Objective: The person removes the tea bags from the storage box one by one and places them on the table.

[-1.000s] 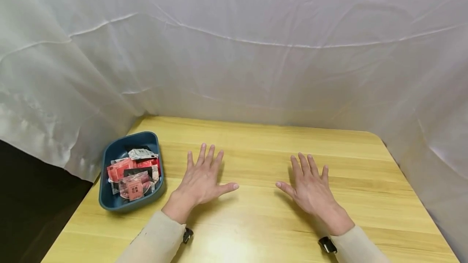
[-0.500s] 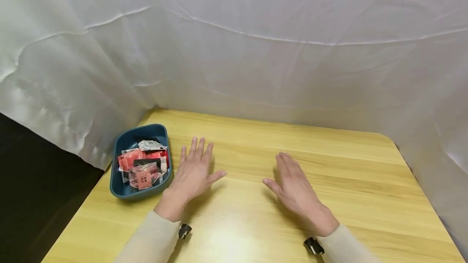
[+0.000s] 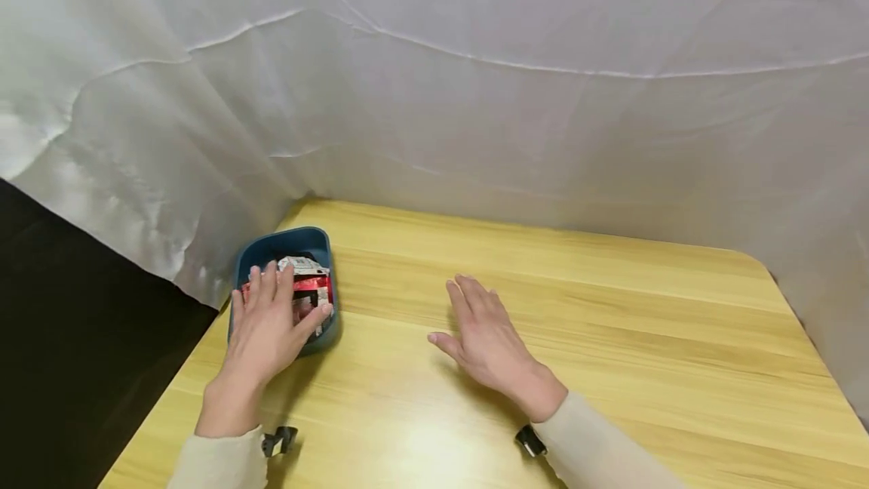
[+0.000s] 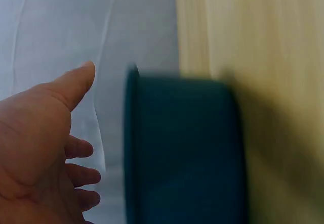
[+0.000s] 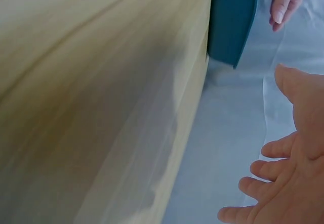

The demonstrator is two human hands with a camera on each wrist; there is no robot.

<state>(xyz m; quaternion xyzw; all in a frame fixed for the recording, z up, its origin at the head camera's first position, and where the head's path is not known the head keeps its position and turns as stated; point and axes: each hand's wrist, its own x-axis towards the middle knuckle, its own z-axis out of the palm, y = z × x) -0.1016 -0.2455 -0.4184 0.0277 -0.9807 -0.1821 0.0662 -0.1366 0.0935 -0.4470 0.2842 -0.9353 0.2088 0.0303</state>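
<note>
Head view, seen from where I stand.
- Left hand (image 3: 265, 327): fingers outstretched and a little spread, thumb out sideways, no hold on anything that I can see.
- Beneath those fingers: 1 blue bin (image 3: 299, 242), holding loose sachets (image 3: 312, 284). Just beside the index fingertip, a white sachet (image 3: 299, 266); between fingers and thumb, red and dark pieces; more may lie covered by the hand.
- Right hand (image 3: 490, 342): fingers straight and near together, thumb apart, nothing held; table (image 3: 611, 368) below.
- Beyond both sets of fingertips: curtain (image 3: 509, 134).
- Risks, in my judgement: the sachets overlap, so a pinch there could lift several together; slick-looking surfaces could slip from the fingers; a low wrist could catch the rim and shove the bin, the right hand not steadying it.

Left wrist view.
- Bin: outer wall only, blurred, beside thumb and fingers. Contents hidden; only the head view shows them.
- Thumb extended, fingers slightly bent, gripping nothing visible.

Right wrist view.
- Right palm, bare; thumb and fingers extended.
- Past the thumb tip: the bin, left hand above its rim, a gap between, which the head view cannot settle.
</note>
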